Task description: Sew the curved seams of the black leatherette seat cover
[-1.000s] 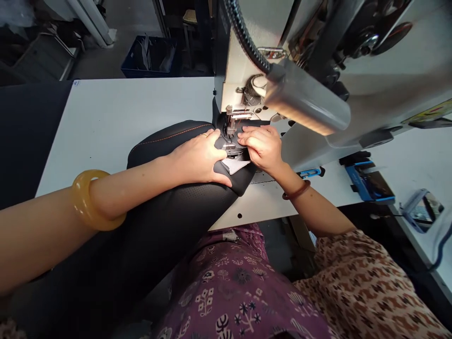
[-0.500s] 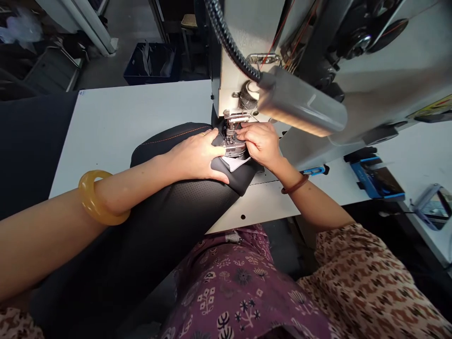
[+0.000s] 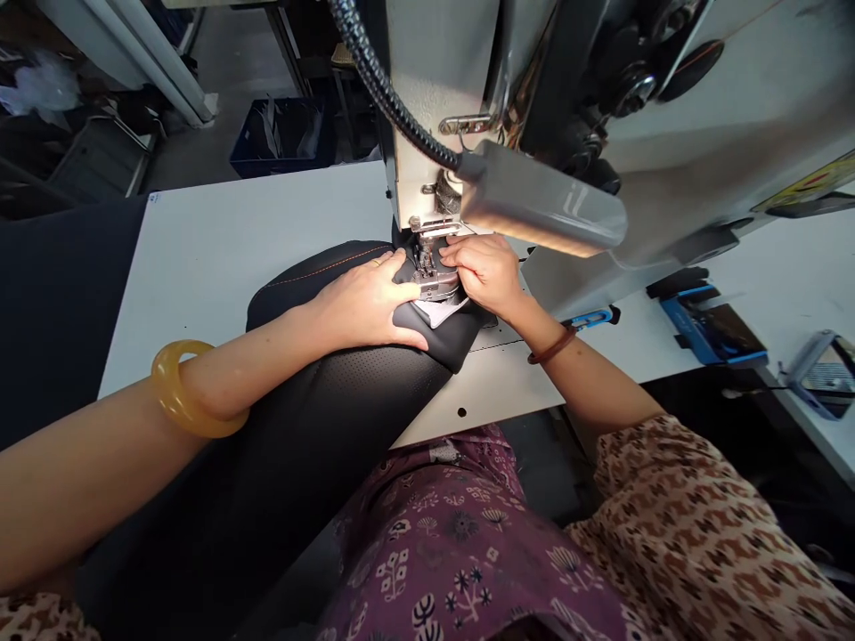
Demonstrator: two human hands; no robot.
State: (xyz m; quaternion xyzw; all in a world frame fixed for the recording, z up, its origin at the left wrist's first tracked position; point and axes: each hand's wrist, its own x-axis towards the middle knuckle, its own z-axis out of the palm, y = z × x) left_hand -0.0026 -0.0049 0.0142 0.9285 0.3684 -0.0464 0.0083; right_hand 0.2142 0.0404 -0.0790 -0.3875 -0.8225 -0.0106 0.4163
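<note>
A black leather-like cover (image 3: 361,392) with a perforated panel and an orange seam lies under the presser foot (image 3: 427,258) of a sewing machine (image 3: 434,80). My left hand (image 3: 364,298) rests flat on it, left of the foot, with thumb and fingers spread. On the other side, my right hand (image 3: 486,274) has its fingers bent together, pinching the cover's edge close to the needle area; the fingertips are partly hidden. A pale lining corner (image 3: 441,312) shows below the metal machine bed between both hands.
A lamp (image 3: 548,196) on a braided flexible neck hangs over the right hand. A blue cutter (image 3: 591,318) and a blue box (image 3: 712,325) lie to the right on the white table (image 3: 193,267). A dark blue bin (image 3: 280,138) stands on the floor behind.
My view has shifted a little, so the machine and lamp appear farther left. Both hands keep nearly the same hold and place on the cover, which shows no clear movement under the foot.
</note>
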